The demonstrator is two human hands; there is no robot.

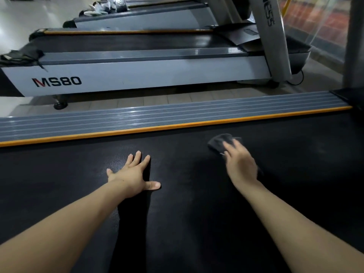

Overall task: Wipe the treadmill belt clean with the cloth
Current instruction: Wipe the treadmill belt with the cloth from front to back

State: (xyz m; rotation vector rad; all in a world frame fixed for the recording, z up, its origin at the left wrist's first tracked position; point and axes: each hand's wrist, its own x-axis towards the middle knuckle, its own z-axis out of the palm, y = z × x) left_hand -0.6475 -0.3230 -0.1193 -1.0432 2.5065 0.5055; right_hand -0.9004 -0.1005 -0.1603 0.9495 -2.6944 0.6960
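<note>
Hands and cloth on treadmill belt

Left hand flat on black treadmill belt, fingers spread, thumb out toward 3 o'clock. Right hand, blurred, pressing straight fingers onto dark grey cloth at 1 o'clock, near orange edge strip. Ribbed grey side rail beyond; MS80 treadmill at 12 o'clock

2 hands: left hand & right hand. 1 dark cloth. 1 black belt up close. 3 more treadmills behind it.
</note>
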